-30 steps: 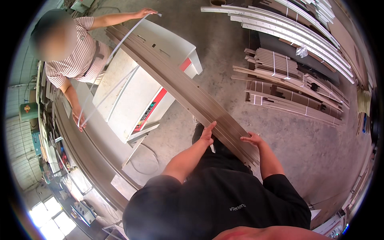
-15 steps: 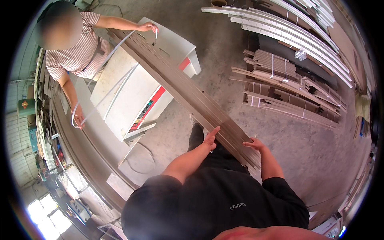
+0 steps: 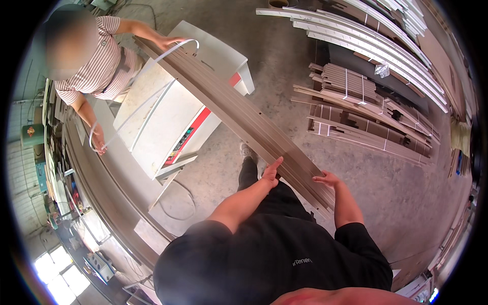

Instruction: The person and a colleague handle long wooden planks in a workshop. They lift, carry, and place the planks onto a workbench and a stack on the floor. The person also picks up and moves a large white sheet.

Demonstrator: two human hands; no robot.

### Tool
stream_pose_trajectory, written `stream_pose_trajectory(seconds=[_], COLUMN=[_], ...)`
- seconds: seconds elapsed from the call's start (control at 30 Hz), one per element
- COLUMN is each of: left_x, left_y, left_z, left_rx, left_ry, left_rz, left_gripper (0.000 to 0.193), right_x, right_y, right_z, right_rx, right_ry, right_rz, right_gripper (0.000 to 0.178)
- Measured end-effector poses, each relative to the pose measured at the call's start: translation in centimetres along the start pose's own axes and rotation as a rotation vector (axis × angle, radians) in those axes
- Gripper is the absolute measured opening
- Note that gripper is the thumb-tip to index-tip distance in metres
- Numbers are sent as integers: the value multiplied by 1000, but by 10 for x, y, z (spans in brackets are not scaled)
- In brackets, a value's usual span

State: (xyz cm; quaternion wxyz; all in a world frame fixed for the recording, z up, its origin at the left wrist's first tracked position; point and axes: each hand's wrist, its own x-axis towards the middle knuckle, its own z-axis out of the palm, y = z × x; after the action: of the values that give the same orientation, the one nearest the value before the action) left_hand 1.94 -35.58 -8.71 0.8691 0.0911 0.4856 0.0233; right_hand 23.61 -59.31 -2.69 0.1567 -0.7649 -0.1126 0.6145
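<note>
A stack of long brown grooved strips (image 3: 239, 119) slants from the far left toward my body, its far part lying on a white machine (image 3: 147, 114). My left hand (image 3: 272, 174) grips the stack's left edge, its index finger extended along the top. On the opposite edge my right hand (image 3: 328, 180) holds the near end, thumb on top and the other fingers hidden below. Across the machine, a co-worker in a striped shirt (image 3: 109, 71) has one hand (image 3: 170, 42) at the stack's far end. A white strap (image 3: 162, 57) loops from there to the co-worker's lower hand (image 3: 98, 142).
Strapped bundles of brown strips (image 3: 351, 91) lie on the floor to the right. Beyond them are long white profiles (image 3: 376, 51). More long brown pieces (image 3: 122, 178) run along the left. A thin cable (image 3: 188, 208) curls on the concrete near the machine.
The co-worker's upper hand has come down and left to the strips, and the strap's loop now arches beside it. The stack has shifted slightly toward my right, and my hands with it.
</note>
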Motion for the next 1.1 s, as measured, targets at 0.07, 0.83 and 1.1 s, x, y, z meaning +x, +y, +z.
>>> stream_pose_trajectory(seconds=[0.07, 0.83, 1.1], left_x=[-1, 0, -10], left_y=[1, -30, -31], left_z=[1, -1, 14], left_rx=[-11, 0, 13], left_ry=[-5, -51, -25], left_rz=[-6, -15, -47], left_gripper=[74, 78, 71], right_x=[0, 6, 18], right_y=[-1, 52, 73], right_z=[-1, -1, -4], right_rx=[-11, 29, 0], right_ry=[-2, -23, 27], right_rz=[12, -13, -10], right_gripper=[83, 98, 97])
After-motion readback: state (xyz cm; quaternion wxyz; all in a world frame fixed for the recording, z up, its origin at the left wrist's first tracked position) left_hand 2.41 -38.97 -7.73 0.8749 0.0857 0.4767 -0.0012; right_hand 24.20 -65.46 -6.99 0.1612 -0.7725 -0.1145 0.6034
